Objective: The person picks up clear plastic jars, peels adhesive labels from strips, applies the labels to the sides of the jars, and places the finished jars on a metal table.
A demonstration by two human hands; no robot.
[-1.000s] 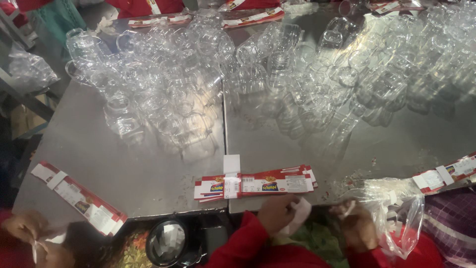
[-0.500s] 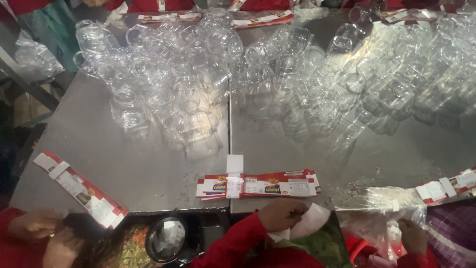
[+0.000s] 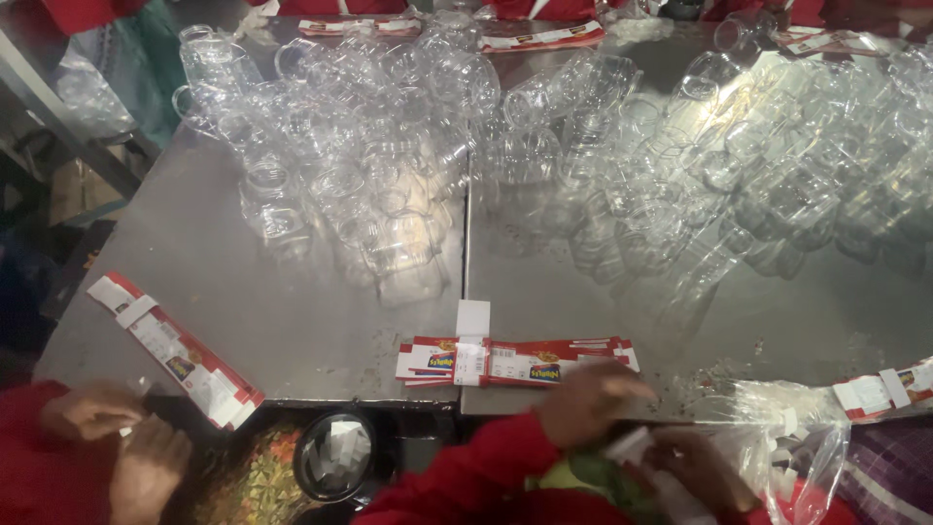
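My left hand [image 3: 588, 399], in a red sleeve, lies blurred over the right end of a banded stack of red and white labels [image 3: 505, 360] at the table's near edge. Whether its fingers grip a label is unclear. My right hand [image 3: 695, 467] is lower, just below the table edge, with its fingers closed on a small white label piece [image 3: 630, 445] between the two hands. A clear plastic bag [image 3: 787, 437] hangs off the edge just right of my right hand.
Many clear plastic jars [image 3: 389, 175] crowd the far half of the steel table [image 3: 292, 321]. A second label stack [image 3: 175, 350] lies at the near left, a third [image 3: 880, 389] at the right. A co-worker's hands [image 3: 121, 437] work at the bottom left. A round black container [image 3: 335, 452] sits below the edge.
My left hand has moved up onto the right end of the label stack. My right hand has come left from the plastic bag toward the middle.
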